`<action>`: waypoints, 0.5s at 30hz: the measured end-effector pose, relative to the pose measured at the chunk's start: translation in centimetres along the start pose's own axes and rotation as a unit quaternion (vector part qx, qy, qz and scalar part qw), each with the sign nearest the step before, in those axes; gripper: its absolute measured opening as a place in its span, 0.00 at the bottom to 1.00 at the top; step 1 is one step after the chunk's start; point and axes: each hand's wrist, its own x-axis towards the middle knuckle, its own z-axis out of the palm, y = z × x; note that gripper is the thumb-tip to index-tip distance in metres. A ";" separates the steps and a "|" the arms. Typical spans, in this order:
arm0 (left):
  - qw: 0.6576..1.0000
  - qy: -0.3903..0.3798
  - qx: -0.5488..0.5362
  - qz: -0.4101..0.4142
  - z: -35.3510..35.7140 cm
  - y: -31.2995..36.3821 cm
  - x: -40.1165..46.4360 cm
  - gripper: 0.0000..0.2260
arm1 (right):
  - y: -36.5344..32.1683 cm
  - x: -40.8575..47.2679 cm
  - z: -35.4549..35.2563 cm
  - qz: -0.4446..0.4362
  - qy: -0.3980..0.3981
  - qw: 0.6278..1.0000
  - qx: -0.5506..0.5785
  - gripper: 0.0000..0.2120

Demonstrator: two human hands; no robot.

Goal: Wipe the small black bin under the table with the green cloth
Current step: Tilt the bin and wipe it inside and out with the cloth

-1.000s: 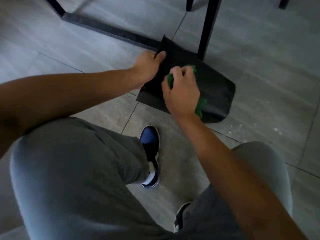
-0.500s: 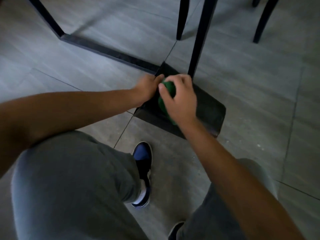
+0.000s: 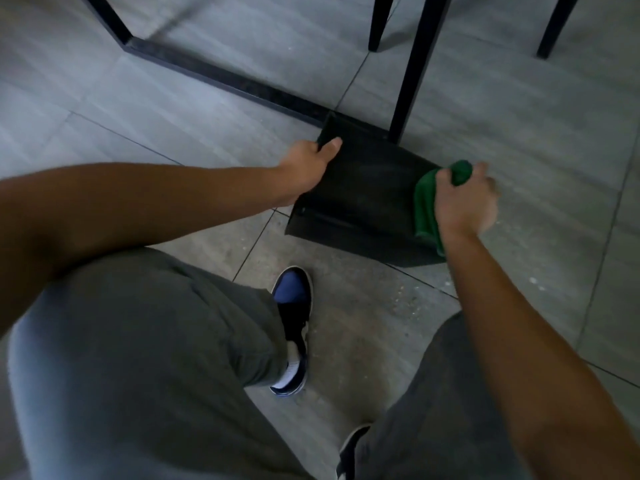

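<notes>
The small black bin (image 3: 360, 195) lies tipped on its side on the grey tiled floor, against a black table leg. My left hand (image 3: 308, 164) grips its far left corner, thumb on the upper face. My right hand (image 3: 464, 202) is closed on the green cloth (image 3: 424, 209) and presses it against the bin's right end. Part of the cloth is bunched above my fingers, and the rest hangs down over the bin's edge.
A black table leg (image 3: 412, 77) rises just behind the bin, and a black floor bar (image 3: 221, 77) runs left from it. Two chair legs (image 3: 377, 22) stand further back. My knees and a blue shoe (image 3: 292, 323) fill the foreground.
My right hand has swept the cloth from the bin's left part across to its right end. My left hand has stayed at the bin's left corner.
</notes>
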 end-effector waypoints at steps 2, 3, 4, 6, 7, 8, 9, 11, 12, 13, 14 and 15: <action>1.000 0.015 0.011 0.007 0.2 0.3 0.1 0.20 | -3.0 -4.1 0.8 -0.116 -0.041 0.992 0.019 0.20; 1.000 0.020 0.018 0.014 0.4 0.5 0.2 0.20 | -4.2 -6.8 1.5 -0.201 -0.061 0.978 0.020 0.19; 0.999 0.023 0.029 0.019 0.7 0.7 0.2 0.20 | -4.8 -9.0 2.1 -0.270 -0.072 0.960 0.019 0.18; 0.998 0.019 0.053 0.020 0.9 0.7 0.0 0.20 | -4.1 -9.0 2.1 -0.317 -0.058 0.947 0.006 0.19; 0.998 0.017 0.055 0.017 0.7 0.6 -0.1 0.20 | -2.4 -6.9 1.9 -0.275 -0.045 0.960 -0.004 0.19; 0.999 0.014 0.048 0.010 0.4 0.4 -0.1 0.20 | -0.4 -4.1 1.5 -0.201 -0.033 0.979 -0.018 0.20; 0.999 0.011 0.038 0.006 0.2 0.2 -0.1 0.20 | 1.8 -0.9 1.1 -0.117 -0.020 0.992 -0.032 0.20; 0.999 0.005 0.045 0.013 -0.2 0.2 -0.2 0.18 | 5.2 3.6 -0.1 0.015 -0.028 0.998 -0.049 0.16; 0.998 0.003 0.056 0.025 -0.2 0.5 -0.4 0.18 | 5.5 4.3 -0.2 0.034 -0.042 0.998 -0.035 0.15; 0.997 0.002 0.063 0.037 0.1 1.0 -0.4 0.19 | 4.7 3.8 0.1 0.020 -0.056 0.998 -0.014 0.16; 0.997 0.000 0.069 0.044 0.4 1.4 -0.4 0.20 | 3.4 2.6 0.2 -0.019 -0.071 0.997 0.018 0.18; 0.996 -0.002 0.074 0.052 0.8 1.7 -0.5 0.21 | 2.0 1.1 0.6 -0.063 -0.074 0.994 0.057 0.22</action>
